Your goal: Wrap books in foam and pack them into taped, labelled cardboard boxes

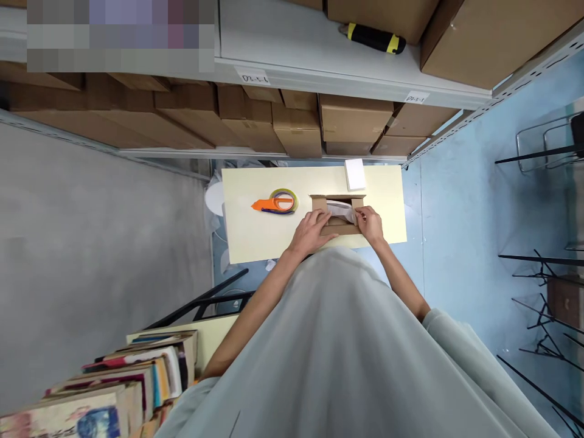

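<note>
A small open cardboard box (338,230) rests on the pale yellow table (260,240) in front of me. Inside it lies a whitish wrapped item (340,210), whose kind I cannot make out. My left hand (312,231) spreads over the box's left side, thumb along the near edge and fingertips at the opening. At the right side, my right hand (370,224) has its fingers bent and pinched together at the box's edge, near the whitish item. What those fingers grip is too small to tell.
An orange tape dispenser (269,204) with a tape roll lies left of the box. Behind it stands a white box (354,174). Shelves ahead carry cardboard boxes (356,118) and a black-and-yellow tool (371,38). Books (137,377) are stacked at lower left; folding chairs (542,261) stand right.
</note>
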Available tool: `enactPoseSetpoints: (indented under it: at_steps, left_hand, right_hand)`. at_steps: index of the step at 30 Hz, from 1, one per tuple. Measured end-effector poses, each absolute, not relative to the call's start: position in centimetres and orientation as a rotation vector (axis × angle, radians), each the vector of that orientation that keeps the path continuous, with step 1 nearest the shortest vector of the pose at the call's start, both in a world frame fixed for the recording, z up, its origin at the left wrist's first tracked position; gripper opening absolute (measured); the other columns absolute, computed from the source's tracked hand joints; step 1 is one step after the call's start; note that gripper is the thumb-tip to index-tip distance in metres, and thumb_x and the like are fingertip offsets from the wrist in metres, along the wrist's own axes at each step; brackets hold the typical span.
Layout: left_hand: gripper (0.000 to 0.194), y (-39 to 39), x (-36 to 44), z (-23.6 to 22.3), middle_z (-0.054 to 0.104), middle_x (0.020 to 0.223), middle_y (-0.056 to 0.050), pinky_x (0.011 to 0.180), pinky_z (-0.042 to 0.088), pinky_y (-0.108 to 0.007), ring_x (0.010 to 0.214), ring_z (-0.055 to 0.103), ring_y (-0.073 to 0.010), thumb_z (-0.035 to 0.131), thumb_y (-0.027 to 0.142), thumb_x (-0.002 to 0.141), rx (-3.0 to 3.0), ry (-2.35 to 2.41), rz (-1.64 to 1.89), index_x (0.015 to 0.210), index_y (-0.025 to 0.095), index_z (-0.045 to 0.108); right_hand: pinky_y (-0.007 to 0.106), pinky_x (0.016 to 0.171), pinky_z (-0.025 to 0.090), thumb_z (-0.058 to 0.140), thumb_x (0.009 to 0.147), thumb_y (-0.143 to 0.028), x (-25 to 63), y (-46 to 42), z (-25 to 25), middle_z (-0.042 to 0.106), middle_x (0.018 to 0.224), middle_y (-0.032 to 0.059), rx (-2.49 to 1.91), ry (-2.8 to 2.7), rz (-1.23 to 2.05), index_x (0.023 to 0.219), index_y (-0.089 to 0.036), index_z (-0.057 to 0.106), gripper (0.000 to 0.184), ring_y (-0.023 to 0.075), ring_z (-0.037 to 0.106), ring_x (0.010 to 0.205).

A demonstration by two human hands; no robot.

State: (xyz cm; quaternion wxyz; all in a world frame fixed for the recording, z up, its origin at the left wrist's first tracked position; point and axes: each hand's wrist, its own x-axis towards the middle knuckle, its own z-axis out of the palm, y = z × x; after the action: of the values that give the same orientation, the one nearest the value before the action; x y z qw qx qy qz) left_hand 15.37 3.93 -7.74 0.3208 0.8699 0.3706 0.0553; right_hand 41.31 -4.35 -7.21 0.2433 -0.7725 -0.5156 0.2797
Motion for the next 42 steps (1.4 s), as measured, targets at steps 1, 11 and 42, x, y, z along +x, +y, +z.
enactPoseSetpoints:
  at_steps: [1, 11, 42]
  left_hand:
    - [0.071, 4.0, 15.1, -7.7, 0.062, 0.161, -0.017, 0.126, 0.054, -0.054, 0.147, 0.059, -0.0394, 0.083, 0.054, 0.098, 2.278, 0.951, 0.143, 0.161, 0.026, 0.067]
    - [0.105, 6.3, 14.7, -9.9, 0.077, 0.144, -0.014, 0.106, 0.067, -0.042, 0.118, 0.079, -0.0265, 0.085, 0.041, 0.1, 1.907, 1.095, 0.391, 0.183, 0.026, 0.023]
    - [0.039, 4.6, 15.1, -13.2, 0.07, 0.163, -0.015, 0.133, 0.052, -0.059, 0.16, 0.06, -0.0316, 0.049, 0.034, 0.118, 2.202, 1.1, 0.436, 0.144, 0.027, 0.078]
  right_hand:
    - [0.042, 0.099, 0.065, 0.054, 0.108, -0.027, 41.5, -4.1, -7.5, 0.078, 0.124, 0.0141, -2.117, -1.432, 0.786, 0.117, -0.02, 0.081, 0.03, 0.0253, 0.076, 0.099]
    - [0.035, 0.087, 0.066, 0.072, 0.092, -0.029, 45.6, -1.5, -7.6, 0.072, 0.116, 0.003, -2.058, -1.331, 1.092, 0.169, -0.021, 0.05, 0.08, 0.0153, 0.068, 0.077]
    - [0.046, 0.1, 0.067, 0.052, 0.117, -0.046, 44.0, -4.0, -7.7, 0.055, 0.17, 0.0214, -2.135, -1.833, 0.742, 0.123, -0.02, 0.077, 0.037, 0.0292, 0.069, 0.123]
